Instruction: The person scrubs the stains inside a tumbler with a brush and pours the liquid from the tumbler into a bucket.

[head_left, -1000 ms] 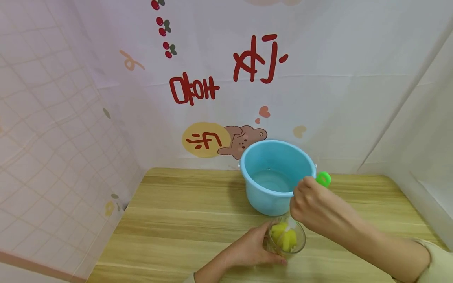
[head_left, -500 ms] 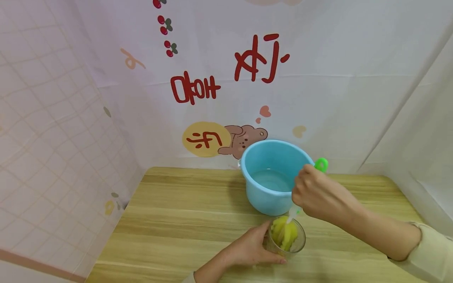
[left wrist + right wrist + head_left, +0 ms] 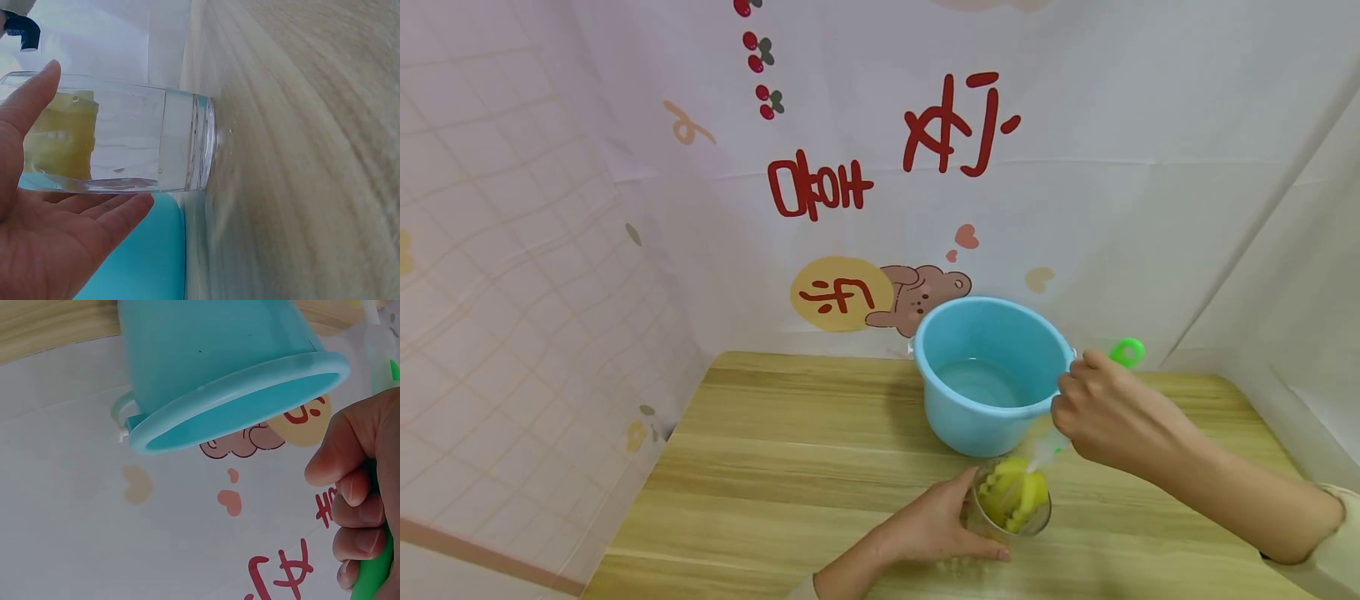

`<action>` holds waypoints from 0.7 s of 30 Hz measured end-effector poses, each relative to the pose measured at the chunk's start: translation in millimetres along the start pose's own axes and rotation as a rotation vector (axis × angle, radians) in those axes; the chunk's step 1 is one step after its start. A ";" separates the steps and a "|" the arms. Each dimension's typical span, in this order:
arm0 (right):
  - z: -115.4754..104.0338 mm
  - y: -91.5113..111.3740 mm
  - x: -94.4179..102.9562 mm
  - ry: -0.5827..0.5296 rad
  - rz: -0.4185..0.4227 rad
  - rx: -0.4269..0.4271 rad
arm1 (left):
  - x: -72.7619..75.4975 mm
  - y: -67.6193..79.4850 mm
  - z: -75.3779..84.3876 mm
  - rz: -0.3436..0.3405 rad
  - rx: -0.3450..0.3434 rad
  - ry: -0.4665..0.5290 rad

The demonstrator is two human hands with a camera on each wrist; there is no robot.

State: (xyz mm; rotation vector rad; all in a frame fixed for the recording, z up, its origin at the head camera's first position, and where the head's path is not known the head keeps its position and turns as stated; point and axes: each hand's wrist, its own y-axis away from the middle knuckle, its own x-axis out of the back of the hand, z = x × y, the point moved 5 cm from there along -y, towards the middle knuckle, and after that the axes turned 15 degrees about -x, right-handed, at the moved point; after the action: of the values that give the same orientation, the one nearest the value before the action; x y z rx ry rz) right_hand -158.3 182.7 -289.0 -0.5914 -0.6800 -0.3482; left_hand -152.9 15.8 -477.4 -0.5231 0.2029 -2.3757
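My left hand (image 3: 928, 521) grips a clear drinking glass (image 3: 134, 140), thumb on one side and fingers on the other. In the left wrist view the base of the glass is at the wooden tabletop; whether it touches cannot be told. My right hand (image 3: 1112, 412) has its fingers wrapped round the green handle (image 3: 373, 572) of a cup brush. The brush's yellow sponge head (image 3: 1013, 493) sits inside the upper part of the glass, and its pale shaft slants up to the right, blurred.
Just behind the glass stands a light blue bucket (image 3: 973, 429) with some clear water in the bottom. The wooden table (image 3: 790, 450) meets a printed white cloth wall (image 3: 1112, 225) at the back. Another cloth with grid lines (image 3: 512, 275) hangs on the left.
My right hand has moved up and then to the right with the brush handle, tilting the shaft. The sponge has shifted and turned within the glass. My left hand stays nearly in place.
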 end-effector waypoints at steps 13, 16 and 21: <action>-0.8 19.7 21.4 -0.024 0.063 -0.021 | -0.5 0.7 1.5 0.002 0.036 0.014; -4.8 18.7 28.7 0.014 0.058 0.006 | -0.3 1.1 2.1 0.007 0.032 0.010; -11.1 14.2 41.1 0.089 0.039 0.051 | 0.7 2.6 2.1 0.008 0.078 -0.032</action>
State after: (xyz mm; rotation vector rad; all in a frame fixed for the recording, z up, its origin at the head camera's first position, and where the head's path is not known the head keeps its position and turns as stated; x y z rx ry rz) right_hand -116.0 182.5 -273.8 -0.5368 -0.5892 -0.3185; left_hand -151.0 13.4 -476.0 -0.5224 0.0973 -2.3553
